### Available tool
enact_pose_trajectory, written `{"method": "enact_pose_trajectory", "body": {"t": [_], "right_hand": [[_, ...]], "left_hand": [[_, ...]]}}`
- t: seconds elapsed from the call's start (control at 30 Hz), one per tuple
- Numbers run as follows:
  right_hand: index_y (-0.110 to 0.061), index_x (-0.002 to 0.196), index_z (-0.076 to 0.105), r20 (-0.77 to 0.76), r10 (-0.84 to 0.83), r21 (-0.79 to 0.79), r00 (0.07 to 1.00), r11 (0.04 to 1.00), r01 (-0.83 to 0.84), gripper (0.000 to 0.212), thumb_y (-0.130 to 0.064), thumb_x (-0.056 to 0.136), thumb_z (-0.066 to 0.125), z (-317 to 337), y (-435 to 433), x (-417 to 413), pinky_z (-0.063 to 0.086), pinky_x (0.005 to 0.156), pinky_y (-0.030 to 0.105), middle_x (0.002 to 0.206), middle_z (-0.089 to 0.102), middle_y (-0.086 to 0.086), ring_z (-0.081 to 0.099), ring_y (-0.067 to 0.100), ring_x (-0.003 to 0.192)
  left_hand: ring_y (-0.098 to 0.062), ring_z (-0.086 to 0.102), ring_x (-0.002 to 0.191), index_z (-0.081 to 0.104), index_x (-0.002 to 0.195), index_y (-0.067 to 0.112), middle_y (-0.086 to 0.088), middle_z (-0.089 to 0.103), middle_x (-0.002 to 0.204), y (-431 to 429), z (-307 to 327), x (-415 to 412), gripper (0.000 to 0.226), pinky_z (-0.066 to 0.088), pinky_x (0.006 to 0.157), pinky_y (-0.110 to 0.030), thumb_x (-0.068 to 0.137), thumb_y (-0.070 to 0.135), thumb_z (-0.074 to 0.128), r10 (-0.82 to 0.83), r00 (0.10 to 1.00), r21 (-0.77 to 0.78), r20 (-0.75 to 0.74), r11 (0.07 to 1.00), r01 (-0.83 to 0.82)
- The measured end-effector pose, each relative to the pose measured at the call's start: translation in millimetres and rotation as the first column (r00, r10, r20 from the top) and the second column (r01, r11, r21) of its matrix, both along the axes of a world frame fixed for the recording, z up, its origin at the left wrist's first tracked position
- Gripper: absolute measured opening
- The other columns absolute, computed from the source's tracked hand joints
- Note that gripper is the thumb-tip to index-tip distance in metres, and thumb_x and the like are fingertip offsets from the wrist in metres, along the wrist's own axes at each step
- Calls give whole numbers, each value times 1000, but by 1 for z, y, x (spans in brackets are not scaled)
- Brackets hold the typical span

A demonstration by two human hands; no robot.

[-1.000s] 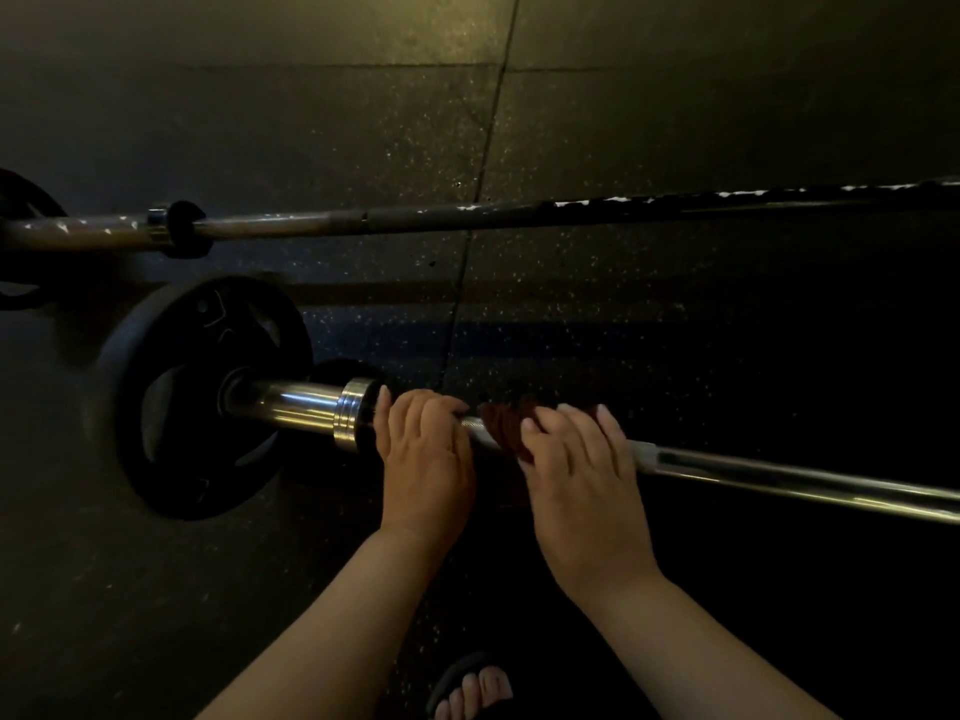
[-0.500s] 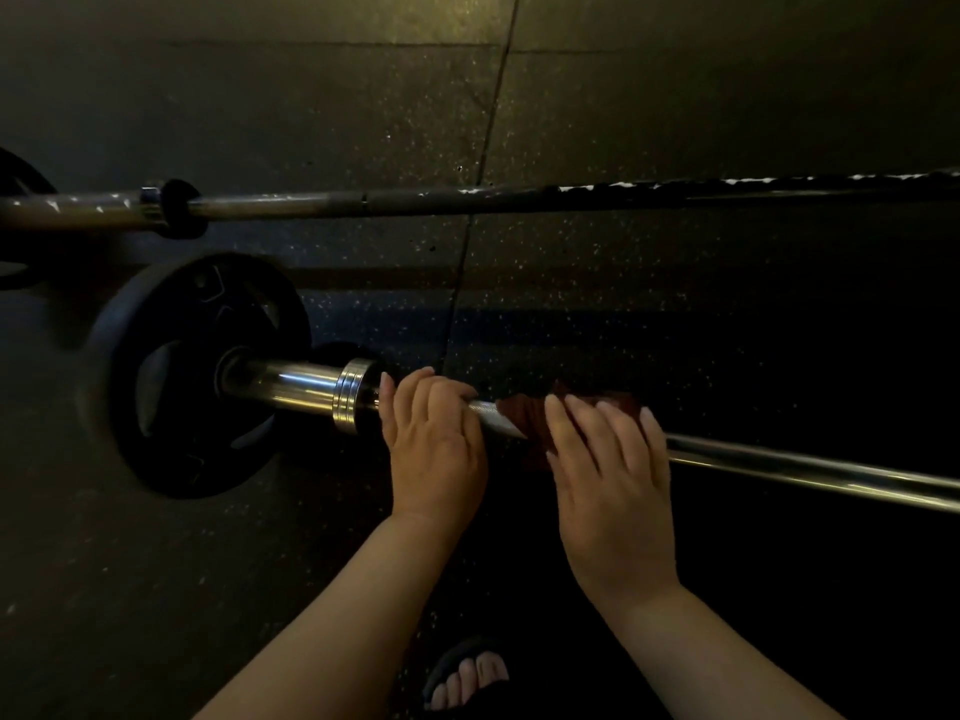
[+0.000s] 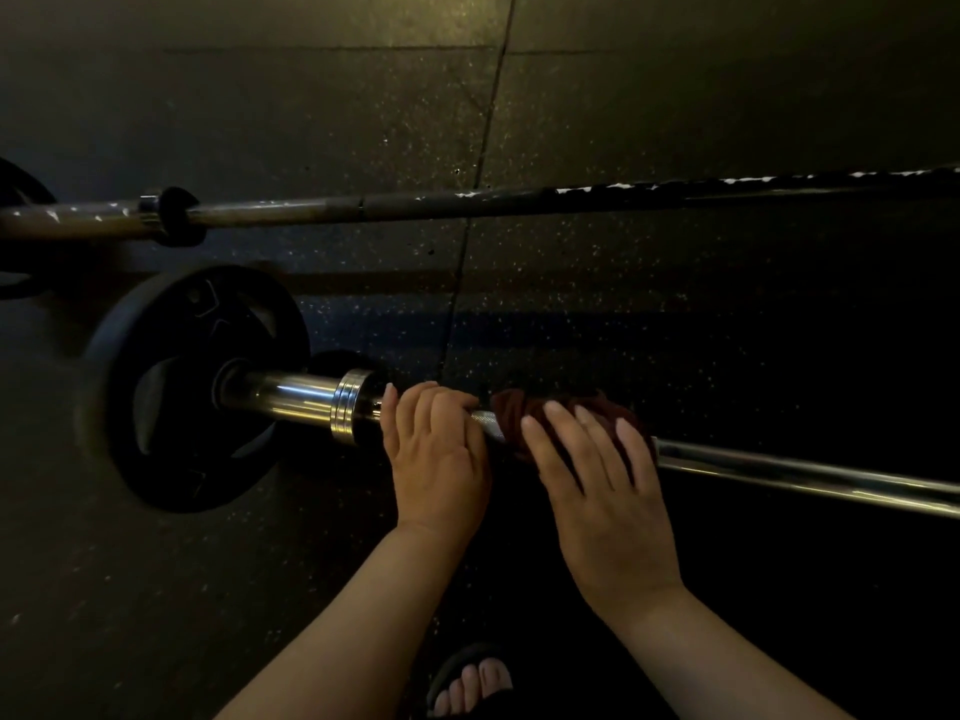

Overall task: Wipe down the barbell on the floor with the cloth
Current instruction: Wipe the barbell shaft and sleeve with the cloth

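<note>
A chrome barbell point(image 3: 800, 472) lies on the dark rubber floor, its shaft running to the right edge. A black weight plate point(image 3: 171, 387) sits on its left sleeve. My left hand point(image 3: 439, 454) is curled around the shaft just right of the collar. A dark red cloth point(image 3: 519, 413) is wrapped over the shaft beside it. My right hand point(image 3: 602, 491) lies on top of the cloth with fingers spread, pressing it onto the bar.
A second, worn barbell point(image 3: 467, 205) lies parallel farther away, with a black collar point(image 3: 174, 215) near its left end and part of a plate point(image 3: 18, 184) at the left edge. My sandalled foot point(image 3: 467, 683) is at the bottom middle.
My right hand has slid the cloth to the right along the shaft, and its fingers have spread flatter. My left hand kept its grip near the collar.
</note>
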State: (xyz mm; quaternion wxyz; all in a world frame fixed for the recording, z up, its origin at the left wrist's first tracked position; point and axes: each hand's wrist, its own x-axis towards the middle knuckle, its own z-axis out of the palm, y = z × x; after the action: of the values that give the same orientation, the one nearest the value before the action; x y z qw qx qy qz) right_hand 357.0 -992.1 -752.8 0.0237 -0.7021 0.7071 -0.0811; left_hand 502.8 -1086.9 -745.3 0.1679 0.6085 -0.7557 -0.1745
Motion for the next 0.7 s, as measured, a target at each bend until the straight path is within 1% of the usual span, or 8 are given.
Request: {"method": "enact_pose_trajectory", "body": {"t": [0.1, 0.2, 0.27, 0.37, 0.43, 0.5, 0.6, 0.7], "right_hand": [[-23, 148, 50, -52, -82, -104, 995, 992, 76, 47, -28, 101, 48, -1, -1, 0, 34, 110, 49, 139, 58, 9, 53, 30, 129], [-26, 126, 64, 29, -109, 43, 994, 993, 108, 40, -45, 103, 37, 22, -45, 4, 43, 85, 45, 105, 61, 5, 58, 26, 94], [-24, 120, 64, 91, -125, 160, 988, 981, 110, 44, -47, 104, 30, 30, -61, 7, 46, 93, 45, 113, 60, 6, 59, 26, 106], [-19, 144, 47, 2, -72, 147, 997, 987, 70, 47, -40, 107, 29, 20, -42, 6, 27, 118, 58, 150, 49, 12, 41, 33, 143], [-16, 158, 29, -30, -8, 112, 1000, 994, 12, 56, -29, 104, 34, 6, -11, 3, 19, 122, 56, 161, 36, 12, 31, 33, 150], [-15, 160, 25, -62, 2, 54, 998, 999, 1, 64, -25, 99, 40, -3, 12, 3, 17, 122, 54, 164, 29, 13, 27, 33, 151], [-25, 152, 44, -56, -98, -43, 994, 994, 96, 54, -32, 99, 52, 3, -3, 5, 35, 108, 52, 138, 53, 12, 49, 33, 125], [-31, 147, 48, -20, -53, 70, 998, 996, 54, 50, -50, 102, 37, 22, -42, 2, 44, 88, 46, 111, 52, 9, 53, 28, 97]], "left_hand": [[-18, 45, 125, 57, 100, 22, 7, 55, 104, 4, -1, -2, 23, 7, 122, -47, 95, 26, 35, 9, 999, 0, -44, 1000, -9], [-18, 44, 127, 55, 102, 23, 6, 55, 106, 8, -2, -3, 21, 4, 123, -44, 94, 27, 37, -6, 1000, -13, -27, 1000, 5], [-19, 44, 127, 55, 103, 23, 6, 56, 106, 7, -1, -1, 20, 6, 123, -45, 95, 27, 37, -9, 1000, -18, -18, 1000, 9], [-20, 46, 127, 55, 103, 24, 5, 57, 107, 2, -1, 2, 19, 9, 122, -47, 95, 26, 38, -35, 999, -24, 19, 999, 36], [-20, 46, 126, 56, 103, 24, 6, 57, 107, 2, -2, 3, 20, 10, 122, -48, 95, 26, 37, -29, 999, -19, 22, 999, 30], [-20, 46, 126, 56, 103, 23, 6, 56, 106, 4, -2, 1, 22, 9, 122, -49, 96, 26, 36, -7, 1000, -19, -6, 1000, 7], [-21, 46, 126, 56, 103, 22, 5, 56, 106, 8, -3, -3, 22, 8, 122, -48, 95, 25, 36, 1, 1000, -21, -27, 1000, -1], [-21, 46, 126, 55, 104, 22, 4, 56, 107, 9, -2, -1, 21, 6, 123, -45, 94, 28, 37, -21, 1000, -27, -1, 999, 21]]}}
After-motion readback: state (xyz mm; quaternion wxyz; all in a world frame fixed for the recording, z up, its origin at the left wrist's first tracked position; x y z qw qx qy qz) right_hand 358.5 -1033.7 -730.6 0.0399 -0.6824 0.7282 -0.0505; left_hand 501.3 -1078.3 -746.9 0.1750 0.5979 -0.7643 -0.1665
